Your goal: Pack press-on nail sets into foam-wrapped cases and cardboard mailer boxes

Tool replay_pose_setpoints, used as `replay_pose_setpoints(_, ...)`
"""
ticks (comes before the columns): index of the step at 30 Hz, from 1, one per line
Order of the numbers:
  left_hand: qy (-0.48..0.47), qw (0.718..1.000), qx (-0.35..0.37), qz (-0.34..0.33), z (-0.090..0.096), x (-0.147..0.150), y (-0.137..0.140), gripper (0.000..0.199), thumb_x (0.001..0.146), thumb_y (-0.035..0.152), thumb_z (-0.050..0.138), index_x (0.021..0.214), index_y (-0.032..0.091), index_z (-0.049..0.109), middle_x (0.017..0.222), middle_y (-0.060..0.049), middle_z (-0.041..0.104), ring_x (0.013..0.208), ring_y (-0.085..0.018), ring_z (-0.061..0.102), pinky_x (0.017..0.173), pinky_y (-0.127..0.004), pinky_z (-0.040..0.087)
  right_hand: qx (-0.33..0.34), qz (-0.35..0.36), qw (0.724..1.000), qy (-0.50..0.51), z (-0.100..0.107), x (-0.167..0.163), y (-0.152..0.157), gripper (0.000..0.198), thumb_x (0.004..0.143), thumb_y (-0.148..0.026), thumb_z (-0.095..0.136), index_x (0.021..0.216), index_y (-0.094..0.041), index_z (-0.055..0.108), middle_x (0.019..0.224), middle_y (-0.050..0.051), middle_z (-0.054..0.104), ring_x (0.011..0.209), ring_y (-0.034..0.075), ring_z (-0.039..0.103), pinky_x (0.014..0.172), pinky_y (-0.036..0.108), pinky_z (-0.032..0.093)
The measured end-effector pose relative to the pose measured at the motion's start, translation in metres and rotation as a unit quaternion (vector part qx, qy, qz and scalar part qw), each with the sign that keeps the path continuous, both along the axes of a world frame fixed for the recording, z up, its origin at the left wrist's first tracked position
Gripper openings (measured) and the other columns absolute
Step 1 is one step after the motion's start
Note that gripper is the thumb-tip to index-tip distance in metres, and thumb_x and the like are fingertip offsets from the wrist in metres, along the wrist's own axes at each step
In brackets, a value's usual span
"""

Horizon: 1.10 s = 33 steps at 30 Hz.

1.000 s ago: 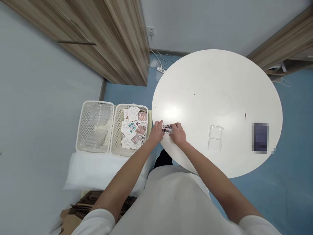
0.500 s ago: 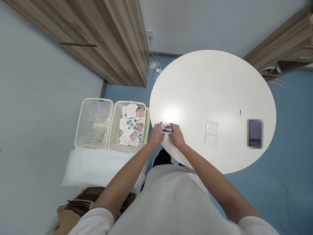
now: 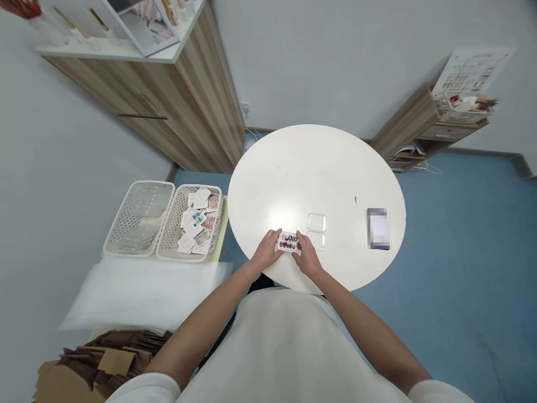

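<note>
Tabletop [image 3: 319,162], near edge: left hand [image 3: 267,250] and right hand [image 3: 308,256] grip the card [image 3: 288,241] by its ends; keep level, nails [image 3: 289,245] untouched

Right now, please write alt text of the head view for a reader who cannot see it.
The left hand and right hand hold a small white card with two rows of dark nail-shaped pieces over a rounded white table. An open clear plastic case lies beyond the right hand; two white perforated plastic baskets stand at left.
</note>
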<state>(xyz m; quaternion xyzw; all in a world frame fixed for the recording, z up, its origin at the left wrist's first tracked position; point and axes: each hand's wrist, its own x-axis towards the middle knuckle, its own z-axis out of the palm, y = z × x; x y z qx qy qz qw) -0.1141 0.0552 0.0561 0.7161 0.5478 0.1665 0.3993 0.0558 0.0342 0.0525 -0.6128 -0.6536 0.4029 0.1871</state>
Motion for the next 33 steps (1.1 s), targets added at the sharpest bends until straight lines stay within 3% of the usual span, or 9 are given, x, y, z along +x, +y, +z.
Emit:
replay_pose_setpoints(7, 0.036, 0.997, -0.007, -0.062, -0.002, 0.062, -0.022, 0.063, 0.068, 0.025, 0.063, 0.124, 0.023, 0.035, 0.107, -0.007, 0.047, 0.093, -0.021, 0.051, 0.078, -0.036, 0.046, -0.014, 0.008, 1.0, -0.011, -0.008, 0.076, -0.033, 0.066, 0.072, -0.014, 0.05, 0.131, -0.026, 0.024, 0.115, 0.006, 0.044, 0.098, 0.019, 0.051, 0.085, 0.037, 0.045)
replay_pose_setpoints(12, 0.073, 0.993, 0.015, -0.094, -0.004, 0.084, -0.028, 0.061, 0.066, 0.029, 0.065, 0.122, 0.025, 0.038, 0.101, -0.005, 0.048, 0.093, -0.021, 0.049, 0.077, -0.035, 0.044, -0.003, 0.038, 0.998, -0.043, -0.014, 0.109, -0.038, 0.063, 0.07, -0.021, 0.057, 0.127, -0.024, 0.032, 0.121, 0.007, 0.042, 0.114, 0.023, 0.039, 0.093, 0.041, 0.038)
replay_pose_setpoints(17, 0.161, 0.983, 0.033, -0.084, -0.003, 0.096, -0.013, 0.06, 0.064, 0.029, 0.067, 0.118, 0.024, 0.041, 0.108, -0.007, 0.046, 0.099, -0.024, 0.046, 0.079, -0.036, 0.041, 0.022, 0.051, 0.995, -0.081, -0.021, 0.117, -0.02, 0.061, 0.068, -0.026, 0.06, 0.124, -0.023, 0.036, 0.128, 0.009, 0.037, 0.12, 0.025, 0.031, 0.094, 0.042, 0.034)
replay_pose_setpoints(21, 0.209, 0.974, 0.005, -0.089, -0.006, 0.102, 0.004, 0.059, 0.064, 0.029, 0.067, 0.116, 0.026, 0.041, 0.113, -0.007, 0.044, 0.102, -0.024, 0.047, 0.079, -0.035, 0.041, 0.015, 0.056, 0.993, -0.098, -0.026, 0.116, -0.004, 0.061, 0.068, -0.026, 0.06, 0.124, -0.022, 0.036, 0.132, 0.01, 0.034, 0.122, 0.025, 0.029, 0.095, 0.041, 0.032)
replay_pose_setpoints(33, 0.219, 0.971, -0.051, -0.079, -0.024, 0.109, 0.021, 0.065, 0.069, 0.02, 0.061, 0.126, 0.022, 0.03, 0.109, -0.008, 0.047, 0.099, -0.022, 0.051, 0.075, -0.03, 0.043, 0.003, 0.079, 0.99, -0.117, -0.04, 0.114, 0.022, 0.061, 0.069, -0.023, 0.061, 0.124, -0.023, 0.036, 0.118, 0.008, 0.048, 0.108, 0.024, 0.042, 0.086, 0.039, 0.037)
